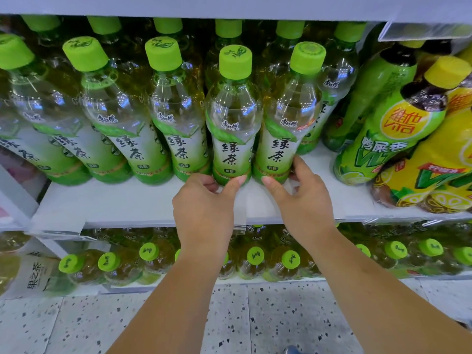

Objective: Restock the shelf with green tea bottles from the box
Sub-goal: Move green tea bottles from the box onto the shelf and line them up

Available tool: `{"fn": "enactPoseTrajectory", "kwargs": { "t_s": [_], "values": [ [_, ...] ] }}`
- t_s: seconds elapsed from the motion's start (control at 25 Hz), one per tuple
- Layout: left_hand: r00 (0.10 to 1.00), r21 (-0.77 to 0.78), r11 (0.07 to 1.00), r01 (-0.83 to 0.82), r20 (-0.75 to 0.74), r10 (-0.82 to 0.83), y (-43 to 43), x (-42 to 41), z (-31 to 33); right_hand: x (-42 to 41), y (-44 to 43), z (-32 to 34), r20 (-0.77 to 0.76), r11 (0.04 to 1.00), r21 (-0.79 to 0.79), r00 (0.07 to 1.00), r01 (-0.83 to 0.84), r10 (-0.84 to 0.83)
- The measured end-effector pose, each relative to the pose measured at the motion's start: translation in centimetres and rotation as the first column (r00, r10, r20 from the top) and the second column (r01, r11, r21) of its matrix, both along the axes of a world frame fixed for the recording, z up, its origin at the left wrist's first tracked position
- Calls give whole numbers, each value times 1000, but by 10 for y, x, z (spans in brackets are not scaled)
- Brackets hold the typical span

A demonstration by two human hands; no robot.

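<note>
Several green tea bottles with lime-green caps stand in a row on a white shelf. My left hand grips the base of one green tea bottle near the middle of the row. My right hand grips the base of the neighbouring green tea bottle just to its right. Both bottles stand upright on the shelf, in line with the front row. No box is in view.
To the right stand lemon tea bottles with green and yellow labels. A lower shelf holds more green-capped bottles. An upper shelf edge runs overhead. Speckled floor lies below.
</note>
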State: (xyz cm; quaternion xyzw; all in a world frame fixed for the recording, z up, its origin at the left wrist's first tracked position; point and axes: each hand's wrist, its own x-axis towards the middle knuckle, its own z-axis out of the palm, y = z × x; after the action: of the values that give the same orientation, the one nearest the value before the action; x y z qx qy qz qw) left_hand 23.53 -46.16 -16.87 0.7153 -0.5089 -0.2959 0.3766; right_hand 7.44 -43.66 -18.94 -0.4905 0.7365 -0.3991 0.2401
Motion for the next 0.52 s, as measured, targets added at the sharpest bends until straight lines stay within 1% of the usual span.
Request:
{"fn": "enactPoseTrajectory", "kwargs": {
  "t_s": [0.36, 0.44, 0.52],
  "values": [
    [999, 62, 997, 41, -36, -38, -6, 2, 2, -5, -2, 4, 78, 998, 41, 996, -49, 46],
    [996, 93, 992, 80, -55, -75, -8, 4, 2, -6, -3, 8, 160, 997, 55, 986, -56, 46],
    [988, 131, 982, 135, -90, -124, -7, 7, 1, -7, -4, 14, 253, 992, 108, 967, -61, 32]
  ]
}}
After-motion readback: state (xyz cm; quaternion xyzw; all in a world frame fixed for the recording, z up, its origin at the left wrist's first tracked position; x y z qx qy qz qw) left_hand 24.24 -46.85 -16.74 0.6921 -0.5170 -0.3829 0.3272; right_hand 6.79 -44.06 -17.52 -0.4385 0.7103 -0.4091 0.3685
